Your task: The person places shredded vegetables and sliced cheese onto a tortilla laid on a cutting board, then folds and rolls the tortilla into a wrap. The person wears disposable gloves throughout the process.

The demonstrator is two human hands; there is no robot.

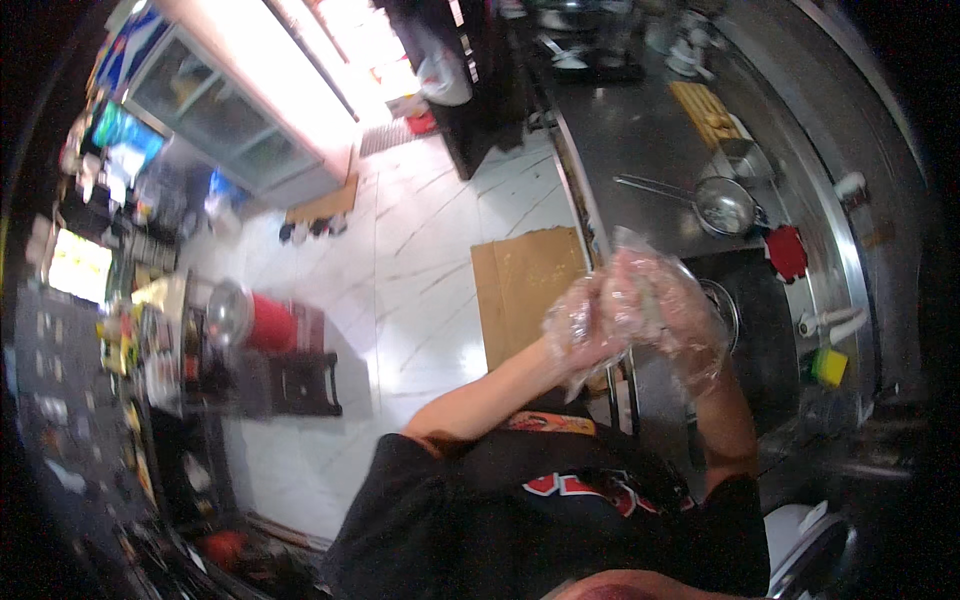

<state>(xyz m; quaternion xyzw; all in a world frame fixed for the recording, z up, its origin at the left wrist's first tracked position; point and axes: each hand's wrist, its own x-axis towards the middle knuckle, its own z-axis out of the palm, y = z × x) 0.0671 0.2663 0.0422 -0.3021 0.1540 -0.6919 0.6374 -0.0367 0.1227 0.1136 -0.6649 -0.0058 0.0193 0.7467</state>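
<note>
My left hand (588, 322) and my right hand (665, 305) are raised together in front of the counter edge, both in loose clear plastic gloves. The fingers of both curl inward and meet. What lies between them, if anything, is hidden by crinkled plastic and some blur. Glove film stands up loosely above the fingertips. Just beyond my right hand, partly covered by it, is the round metal rim (728, 315) of a bowl or strainer in the dark sink area (770, 350). Farther up, a long-handled metal strainer (725, 206) rests on the counter.
A red cloth (786, 253), a white tap (835, 322) and a yellow-green sponge (829, 367) line the sink's right side. A wooden board (703, 112) lies farther along the steel counter (625, 135). Flattened cardboard (525, 290) covers floor at left, and a red container (270, 322) stands farther left.
</note>
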